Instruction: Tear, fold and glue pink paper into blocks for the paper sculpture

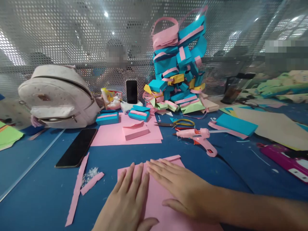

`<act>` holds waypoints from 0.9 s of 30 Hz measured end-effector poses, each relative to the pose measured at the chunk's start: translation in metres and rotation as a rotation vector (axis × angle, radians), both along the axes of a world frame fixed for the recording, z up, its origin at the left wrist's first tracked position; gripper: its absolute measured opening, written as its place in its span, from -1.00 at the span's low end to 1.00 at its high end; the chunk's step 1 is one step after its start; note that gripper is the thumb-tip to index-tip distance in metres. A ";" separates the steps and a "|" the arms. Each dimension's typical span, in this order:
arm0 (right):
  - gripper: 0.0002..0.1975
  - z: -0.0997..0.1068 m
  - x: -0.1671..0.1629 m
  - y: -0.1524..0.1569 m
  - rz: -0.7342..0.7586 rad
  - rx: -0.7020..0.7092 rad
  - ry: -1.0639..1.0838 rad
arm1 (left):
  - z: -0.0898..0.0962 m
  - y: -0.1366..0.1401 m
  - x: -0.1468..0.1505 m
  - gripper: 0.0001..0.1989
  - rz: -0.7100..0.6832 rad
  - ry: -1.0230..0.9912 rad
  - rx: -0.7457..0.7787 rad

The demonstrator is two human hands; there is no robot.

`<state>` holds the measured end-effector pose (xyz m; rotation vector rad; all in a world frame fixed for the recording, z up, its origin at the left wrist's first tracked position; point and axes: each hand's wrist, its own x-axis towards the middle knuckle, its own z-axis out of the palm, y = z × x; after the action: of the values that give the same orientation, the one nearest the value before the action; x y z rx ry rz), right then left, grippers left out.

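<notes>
A sheet of pink paper (156, 205) lies in front of me on the blue table, with a narrow folded strip along part of its far edge. My left hand (128, 199) rests flat on the sheet's left side, fingers stretched toward the far edge. On the right side my right hand (183, 186) also presses flat, its fingertips at the folded strip (173, 158) and close to the left hand's fingers. Neither hand grips anything. Beyond the hands sits a small pink paper box (135, 131) on more pink sheets (108, 136).
A pink glue gun (201, 136) and yellow-handled scissors (178, 123) lie ahead to the right, near a magenta power strip (284, 160). On the left are a phone (77, 148), torn pink strips (77, 192) and a white backpack (60, 96). Paper bags (166, 64) are piled at the back.
</notes>
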<state>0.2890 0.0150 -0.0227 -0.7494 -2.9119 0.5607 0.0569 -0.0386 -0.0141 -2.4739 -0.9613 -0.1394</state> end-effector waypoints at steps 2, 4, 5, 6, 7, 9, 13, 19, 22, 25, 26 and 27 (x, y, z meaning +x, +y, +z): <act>-0.27 0.003 -0.004 0.002 -0.016 0.013 -0.004 | 0.000 0.001 0.000 -0.20 -0.011 0.006 0.010; -0.29 0.007 -0.011 0.006 -0.035 0.027 -0.011 | -0.002 0.001 -0.001 -0.22 -0.012 0.022 0.037; -0.31 0.009 -0.015 0.008 -0.037 0.045 -0.012 | -0.003 0.001 -0.002 -0.22 -0.007 0.031 0.058; -0.33 0.011 -0.020 0.011 -0.031 0.072 -0.010 | -0.005 -0.001 -0.004 -0.22 0.002 0.043 0.081; -0.35 0.014 -0.025 0.014 -0.018 0.104 -0.009 | -0.007 -0.003 -0.007 -0.21 0.014 0.057 0.106; -0.39 0.018 -0.035 0.018 0.025 0.175 -0.009 | -0.011 -0.007 -0.013 -0.18 0.047 0.083 0.160; -0.45 0.024 -0.059 0.024 0.098 0.280 -0.008 | -0.017 -0.016 -0.020 -0.20 0.072 0.109 0.215; -0.47 0.026 -0.075 0.026 0.137 0.349 -0.030 | -0.018 -0.018 -0.019 -0.26 0.075 0.100 0.200; -0.50 0.022 -0.064 0.027 0.080 0.374 -0.048 | -0.020 -0.018 -0.020 -0.24 0.102 0.093 0.200; -0.54 0.018 -0.045 0.029 0.019 0.409 -0.070 | -0.022 -0.019 -0.021 -0.20 0.136 0.086 0.205; -0.55 0.016 -0.039 0.029 0.003 0.428 -0.074 | -0.023 -0.020 -0.021 -0.20 0.136 0.086 0.209; -0.56 0.016 -0.033 0.029 -0.011 0.451 -0.075 | -0.023 -0.020 -0.021 -0.20 0.136 0.085 0.209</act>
<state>0.2564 0.0443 -0.0071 -0.7299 -2.9281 -0.1314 0.0357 -0.0588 -0.0371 -2.2002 -1.0203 -0.0838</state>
